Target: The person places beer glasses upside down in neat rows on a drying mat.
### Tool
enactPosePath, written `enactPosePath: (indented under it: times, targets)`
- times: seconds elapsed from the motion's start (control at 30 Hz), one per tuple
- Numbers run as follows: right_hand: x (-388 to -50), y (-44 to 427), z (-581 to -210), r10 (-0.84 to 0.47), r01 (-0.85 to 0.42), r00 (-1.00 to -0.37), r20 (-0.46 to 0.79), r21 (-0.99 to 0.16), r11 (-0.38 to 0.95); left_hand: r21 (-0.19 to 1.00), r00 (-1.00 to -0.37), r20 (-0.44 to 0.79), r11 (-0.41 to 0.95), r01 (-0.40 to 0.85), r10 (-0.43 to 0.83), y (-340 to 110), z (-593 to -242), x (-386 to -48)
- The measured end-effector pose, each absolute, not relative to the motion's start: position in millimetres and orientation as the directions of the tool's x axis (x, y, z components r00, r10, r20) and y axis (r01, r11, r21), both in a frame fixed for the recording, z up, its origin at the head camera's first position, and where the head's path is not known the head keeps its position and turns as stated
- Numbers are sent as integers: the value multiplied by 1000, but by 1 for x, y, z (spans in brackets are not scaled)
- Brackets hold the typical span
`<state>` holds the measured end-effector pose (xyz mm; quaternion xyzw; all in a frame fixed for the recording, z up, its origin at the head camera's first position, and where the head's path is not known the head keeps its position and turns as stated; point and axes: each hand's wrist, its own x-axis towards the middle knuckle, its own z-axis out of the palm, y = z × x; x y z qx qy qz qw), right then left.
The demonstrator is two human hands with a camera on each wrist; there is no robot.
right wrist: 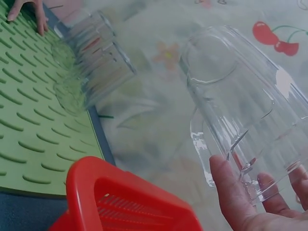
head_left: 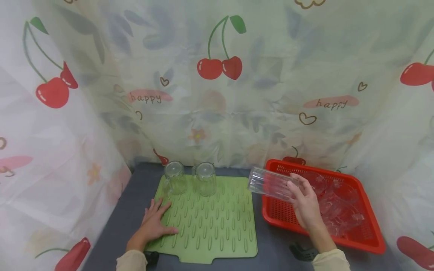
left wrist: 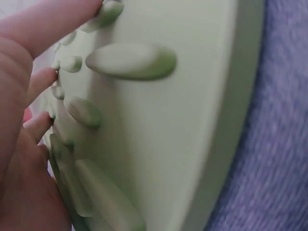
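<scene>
My right hand (head_left: 305,205) holds a clear glass mug (head_left: 271,184) by one end, thumb on one side and fingers on the other. The mug lies nearly sideways in the air over the left part of the red basket; its handle (right wrist: 199,144) shows in the right wrist view. My left hand (head_left: 154,222) rests with spread fingers on the left edge of a green ridged mat (head_left: 210,226). Two more clear glass mugs, the left one (head_left: 176,180) and the right one (head_left: 205,180), stand side by side at the mat's back left and look upside down.
On the right, a red plastic basket (head_left: 376,233) contains several clear glass pieces (head_left: 339,203), heaped toward its right side. Mat and basket lie on a dark grey surface (head_left: 115,229). A cherry-printed curtain (head_left: 220,124) encloses the back and sides.
</scene>
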<state>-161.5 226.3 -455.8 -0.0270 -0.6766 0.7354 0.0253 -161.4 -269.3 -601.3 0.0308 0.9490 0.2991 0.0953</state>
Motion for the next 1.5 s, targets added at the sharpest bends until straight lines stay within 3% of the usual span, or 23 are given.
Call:
enactPosePath:
  times: [0.53, 0.87, 1.1, 1.3, 1.5]
  targets:
    - [-171, 214, -467, 32, -38, -999, 33, -985, -170, 562, -997, -72, 826, -32, 10, -261, -575, -154]
    - [-173, 207, -471, 30, -27, -999, 22, -986, -164, 731, -996, -93, 679, -63, 9, -229, -534, -148]
    - [-171, 201, -469, -20, -47, -998, 55, -954, -297, 820, -997, 40, 568, 69, 62, -198, -509, -148]
    - [-169, 194, -468, -58, -46, -996, 70, -939, -342, 825, -975, 191, 519, 223, 116, -171, -493, -149]
    - [-167, 181, -470, -64, -53, -995, 74, -956, -290, 859, -963, 169, 448, 249, 211, -150, -475, -151]
